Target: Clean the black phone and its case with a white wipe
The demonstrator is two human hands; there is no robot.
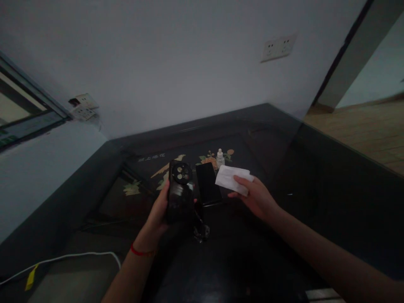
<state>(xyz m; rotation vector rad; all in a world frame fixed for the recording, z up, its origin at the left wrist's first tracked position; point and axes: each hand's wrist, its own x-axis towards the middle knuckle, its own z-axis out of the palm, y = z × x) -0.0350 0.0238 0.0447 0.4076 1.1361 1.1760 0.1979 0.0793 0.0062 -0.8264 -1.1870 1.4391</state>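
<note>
My left hand [160, 207] is wrapped round a black smartphone [180, 198], its back with a round camera ring facing me. From the phone's lower right side hangs a dark strap with a clear charm [202, 232]. My right hand [257, 195] pinches a folded white tissue [232, 178] between thumb and fingers, held apart from the phone. Between the two hands a second dark phone [208, 183] lies flat on the table, screen side up. Just behind it stands a small clear dropper bottle [220, 159] with a white cap, partly covered by the tissue.
The glossy black table [252, 252] bears painted flowers and meets the wall at the back. A white cable [78, 254] with a yellow tag [31, 277] lies at the lower left. Wall sockets [278, 47] are at the upper right, others [83, 106] at the left by a window.
</note>
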